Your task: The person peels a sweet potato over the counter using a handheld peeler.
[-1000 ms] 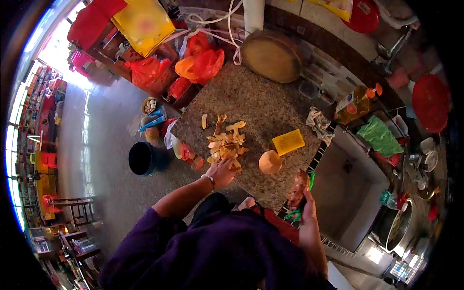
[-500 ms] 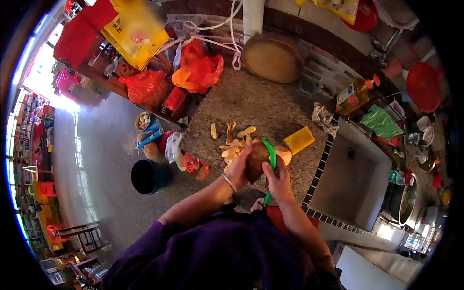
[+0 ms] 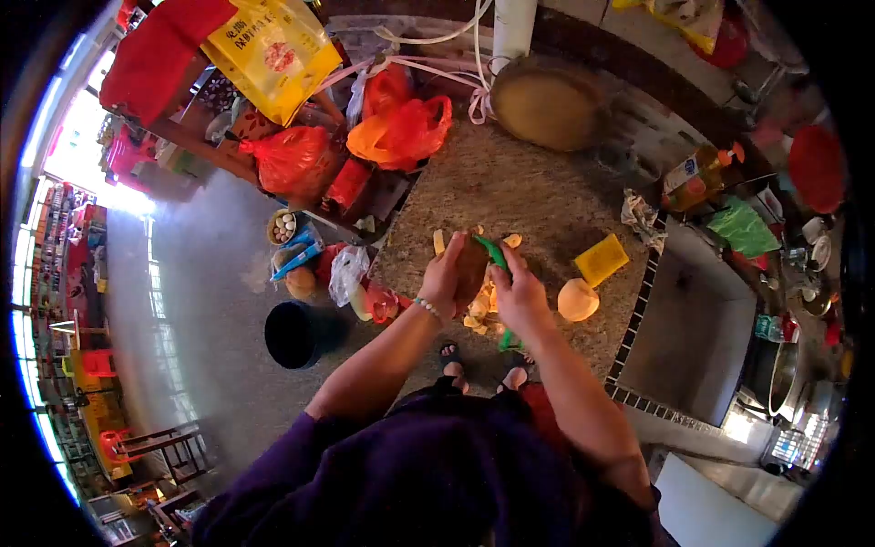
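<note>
My left hand (image 3: 441, 284) is wrapped round a brown, unpeeled root vegetable (image 3: 470, 271) above the counter (image 3: 519, 187). Opposite it, my right hand (image 3: 522, 297) grips a green peeler (image 3: 493, 252) against the vegetable's right side; its working edge is hidden. Pale peelings (image 3: 478, 316) lie in a pile beneath and between the hands, partly covered by them. To the right of my right hand rests a pale, peeled round vegetable (image 3: 578, 299). A yellow sponge-like block (image 3: 602, 260) is just beyond it.
A sink (image 3: 688, 314) with a tiled rim adjoins the counter's right side. At the back stand a round board (image 3: 549, 105) and an oil bottle (image 3: 694, 180). Red bags (image 3: 296, 162) sit on a shelf at left, and a dark bucket (image 3: 293, 335) stands on the floor.
The view has shifted, so the counter appears further right. Both hands, with the vegetable and peeler, have moved toward the far side of the counter, uncovering the peeled vegetable.
</note>
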### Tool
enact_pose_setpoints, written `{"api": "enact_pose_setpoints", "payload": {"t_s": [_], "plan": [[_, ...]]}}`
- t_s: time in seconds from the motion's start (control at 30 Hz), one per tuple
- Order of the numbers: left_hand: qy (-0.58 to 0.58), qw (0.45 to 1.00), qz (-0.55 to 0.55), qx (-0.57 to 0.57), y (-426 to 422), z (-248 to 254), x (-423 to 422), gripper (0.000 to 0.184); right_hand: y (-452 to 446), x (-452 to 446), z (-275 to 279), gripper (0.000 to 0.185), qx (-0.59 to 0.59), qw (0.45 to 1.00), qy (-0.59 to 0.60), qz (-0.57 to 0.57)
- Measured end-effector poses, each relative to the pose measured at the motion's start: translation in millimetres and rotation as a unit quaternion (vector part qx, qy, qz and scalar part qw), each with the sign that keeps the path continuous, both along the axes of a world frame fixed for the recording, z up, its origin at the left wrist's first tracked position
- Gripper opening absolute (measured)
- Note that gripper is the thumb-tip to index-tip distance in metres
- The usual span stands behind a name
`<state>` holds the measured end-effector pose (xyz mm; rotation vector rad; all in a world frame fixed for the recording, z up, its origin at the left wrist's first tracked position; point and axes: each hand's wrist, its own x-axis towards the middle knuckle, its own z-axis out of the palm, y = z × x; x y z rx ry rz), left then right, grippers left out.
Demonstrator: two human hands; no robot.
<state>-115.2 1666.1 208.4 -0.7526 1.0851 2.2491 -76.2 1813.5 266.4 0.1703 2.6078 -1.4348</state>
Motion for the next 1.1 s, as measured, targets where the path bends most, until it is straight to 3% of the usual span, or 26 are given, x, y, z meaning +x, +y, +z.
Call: {"api": "enact_pose_setpoints", "payload": {"t_s": [0.03,0.07,0.17,0.2,0.27,0.3,0.37,0.43,0.5,0.57,0.67,0.77,0.87,0.97,1.0,1.07,1.1], "plan": [[-0.017,0.999,0.016,-0.039,-2,-11,-7,0.055,-11,4,-4,0.047,0.000,1.000,0.017,-0.018],[-0.031,0.996,0.037,-0.075,-7,-20,-18,0.059,-23,11,22,0.046,0.017,0.994,-0.108,-0.013],[-0.060,0.981,0.066,-0.173,-21,-28,-46,0.065,-47,48,-4,0.047,0.001,1.000,0.020,-0.003],[-0.062,0.977,0.127,-0.160,-6,-5,-40,0.067,-44,48,-6,0.046,0.010,1.000,0.013,-0.002],[-0.020,0.975,0.163,-0.147,-10,-61,-46,0.069,-41,50,-6,0.048,0.004,1.000,-0.007,0.005],[0.003,0.974,0.179,-0.139,-10,-64,-49,0.069,-39,50,-6,0.049,0.002,1.000,-0.015,0.008],[-0.172,0.953,0.242,-0.065,-16,-53,-61,0.059,-40,64,-45,0.044,0.007,0.995,0.095,-0.002],[-0.057,0.968,0.243,-0.026,-18,-31,-62,0.055,-38,68,-50,0.042,-0.008,0.986,0.163,-0.041],[-0.017,0.988,0.155,0.014,-30,-25,-59,0.053,-16,50,-46,0.038,-0.157,0.983,-0.066,-0.076],[0.004,0.997,0.072,0.031,-37,-13,-56,0.049,1,24,-33,0.038,-0.242,0.929,-0.250,-0.123],[-0.004,1.000,-0.001,-0.012,-31,5,-35,0.042,14,5,-32,0.046,-0.197,0.961,-0.187,-0.050],[0.020,0.997,-0.046,0.058,-26,5,-20,0.041,18,-18,-35,0.051,-0.207,0.962,-0.175,-0.018],[0.004,0.999,-0.003,0.034,-5,18,-15,0.037,9,-36,-37,0.048,-0.146,0.978,-0.146,0.005],[-0.004,0.999,0.038,0.013,10,-2,-15,0.038,-15,-10,-45,0.046,-0.010,0.997,0.063,-0.041],[-0.005,0.998,0.055,0.010,9,-21,-17,0.039,-19,-5,-8,0.045,-0.022,0.996,-0.061,-0.060],[0.030,0.988,0.118,-0.094,-7,-85,-37,0.039,-28,26,1,0.044,-0.033,0.998,-0.056,-0.018],[0.047,0.977,0.148,-0.144,-6,-68,-42,0.040,-29,40,2,0.044,-0.037,0.998,-0.053,0.001]]}}
